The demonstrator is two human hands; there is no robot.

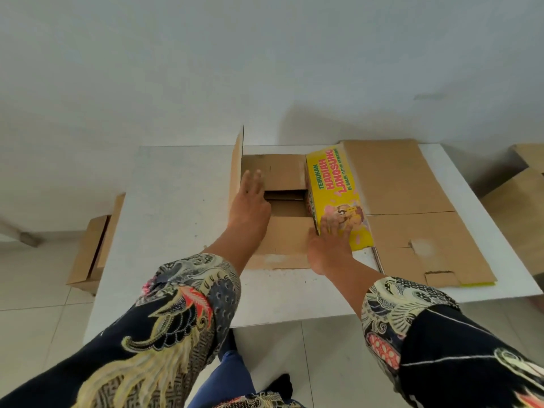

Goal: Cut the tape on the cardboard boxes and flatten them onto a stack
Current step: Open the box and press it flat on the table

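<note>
An opened cardboard box (282, 240) lies on the white table (176, 207), its brown flaps spread and a dark gap in the middle. Its left flap (237, 166) stands upright. Its right flap (338, 195) is yellow with printed lettering and tilts up. My left hand (250, 198) reaches into the box with fingers straight, beside the upright flap. My right hand (331, 245) presses flat with straight fingers on the near end of the yellow flap. A flattened cardboard stack (412, 207) lies to the right, touching the yellow flap.
A brown box (91, 254) stands on the tiled floor left of the table. More cardboard boxes (518, 201) stand at the right beyond the table's edge. A white wall rises behind the table. No cutting tool is in view.
</note>
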